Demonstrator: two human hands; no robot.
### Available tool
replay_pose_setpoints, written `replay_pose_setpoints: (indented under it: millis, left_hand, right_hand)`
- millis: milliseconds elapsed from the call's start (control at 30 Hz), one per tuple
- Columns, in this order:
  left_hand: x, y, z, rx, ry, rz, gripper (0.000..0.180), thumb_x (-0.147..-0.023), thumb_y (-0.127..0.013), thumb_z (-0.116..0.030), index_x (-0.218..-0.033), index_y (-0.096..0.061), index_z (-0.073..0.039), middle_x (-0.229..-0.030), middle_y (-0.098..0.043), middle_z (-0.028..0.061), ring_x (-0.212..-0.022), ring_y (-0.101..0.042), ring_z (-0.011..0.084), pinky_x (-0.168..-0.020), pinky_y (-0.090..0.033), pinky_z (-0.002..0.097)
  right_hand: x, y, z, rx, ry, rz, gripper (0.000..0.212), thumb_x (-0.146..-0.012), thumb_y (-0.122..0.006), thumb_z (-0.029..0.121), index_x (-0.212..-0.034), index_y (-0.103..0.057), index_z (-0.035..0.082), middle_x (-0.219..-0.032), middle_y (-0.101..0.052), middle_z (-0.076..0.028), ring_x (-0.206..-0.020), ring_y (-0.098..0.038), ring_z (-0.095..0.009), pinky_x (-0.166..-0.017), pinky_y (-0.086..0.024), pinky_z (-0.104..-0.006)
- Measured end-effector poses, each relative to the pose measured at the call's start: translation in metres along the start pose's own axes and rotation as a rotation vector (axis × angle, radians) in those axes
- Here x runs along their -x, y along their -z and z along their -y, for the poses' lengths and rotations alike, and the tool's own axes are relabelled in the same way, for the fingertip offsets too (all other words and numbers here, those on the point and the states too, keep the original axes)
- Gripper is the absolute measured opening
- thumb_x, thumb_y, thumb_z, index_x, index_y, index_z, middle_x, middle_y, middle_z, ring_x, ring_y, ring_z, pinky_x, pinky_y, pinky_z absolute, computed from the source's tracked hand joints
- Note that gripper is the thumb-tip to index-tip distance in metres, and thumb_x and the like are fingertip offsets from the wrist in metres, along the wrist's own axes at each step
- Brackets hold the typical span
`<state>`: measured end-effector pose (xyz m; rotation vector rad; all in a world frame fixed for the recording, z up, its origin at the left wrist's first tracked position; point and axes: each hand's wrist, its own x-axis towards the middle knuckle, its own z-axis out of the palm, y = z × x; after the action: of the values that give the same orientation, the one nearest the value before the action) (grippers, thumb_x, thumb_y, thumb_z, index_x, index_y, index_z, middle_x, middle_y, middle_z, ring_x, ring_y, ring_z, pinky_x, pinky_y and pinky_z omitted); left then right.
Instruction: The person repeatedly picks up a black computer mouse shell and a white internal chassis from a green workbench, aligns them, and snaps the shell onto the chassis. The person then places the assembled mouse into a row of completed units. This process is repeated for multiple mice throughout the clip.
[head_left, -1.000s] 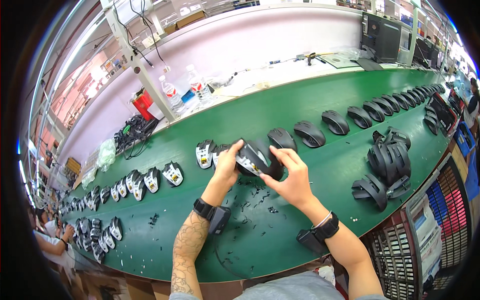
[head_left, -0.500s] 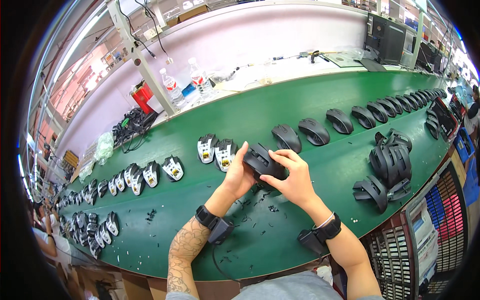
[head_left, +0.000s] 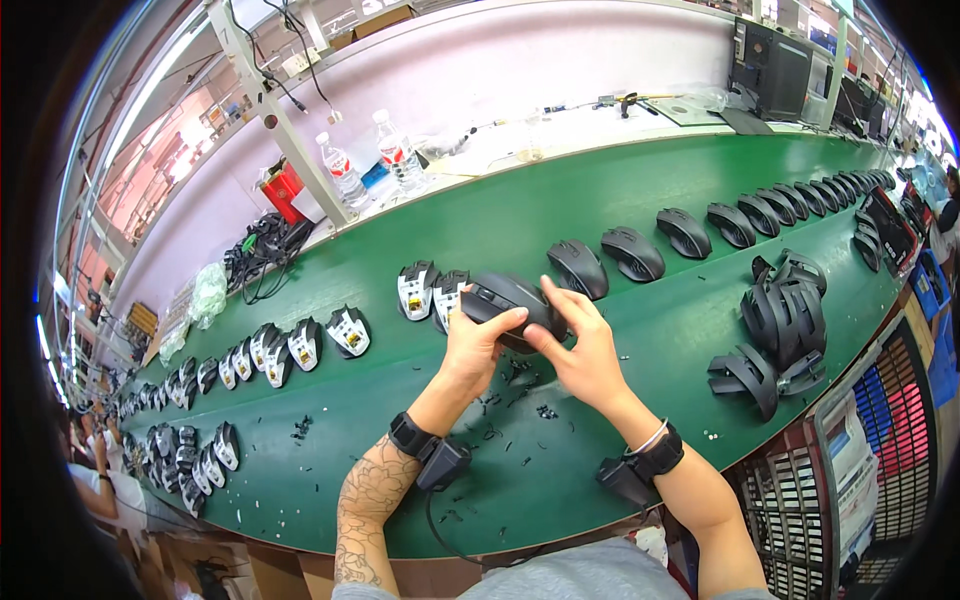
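Black mouse [head_left: 508,296] up over the green bench [head_left: 555,470], gripped in both hands: left hand [head_left: 474,348] has its thumb along the near side, right hand [head_left: 585,345] bends thumb and fingers around the other end, spread about as wide as the shell; fingertips underneath are probably curled, but hidden. White-and-black mice [head_left: 416,290] close behind left, black mice [head_left: 632,254] behind right, dark scraps [head_left: 520,376] below. Green surface runs between the forearms to the near edge, black shells [head_left: 785,320] heaped well right.
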<state>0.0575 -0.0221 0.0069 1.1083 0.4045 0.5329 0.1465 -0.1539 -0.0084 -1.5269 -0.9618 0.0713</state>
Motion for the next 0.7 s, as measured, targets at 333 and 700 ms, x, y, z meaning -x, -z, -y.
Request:
replay_pose_setpoints:
  millis: [333, 700]
  left_hand:
    - [0.005, -0.006, -0.013, 0.09, -0.102, 0.047, 0.042, -0.077, -0.07, 0.0, -0.112, -0.048, -0.004, -0.102, -0.06, 0.0078, -0.092, -0.064, 0.0195, -0.081, -0.056, 0.0344]
    - [0.004, -0.007, -0.014, 0.021, -0.081, 0.047, 0.03, -0.09, -0.059, -0.024, -0.114, -0.055, -0.006, -0.107, -0.062, 0.0079, -0.1, -0.061, 0.0163, -0.082, -0.052, 0.0351]
  right_hand:
    - [-0.003, 0.005, -0.018, -0.735, -0.498, 0.12, 0.033, -0.093, -0.061, 0.036, -0.089, -0.062, 0.004, -0.083, -0.064, -0.002, -0.077, -0.058, -0.01, -0.076, -0.048, -0.0268]
    - [-0.003, 0.004, -0.024, -0.838, -0.501, 0.063, 0.034, -0.091, -0.062, 0.039, -0.078, -0.059, 0.008, -0.078, -0.061, 0.0, -0.071, -0.052, -0.009, -0.073, -0.045, -0.0267]
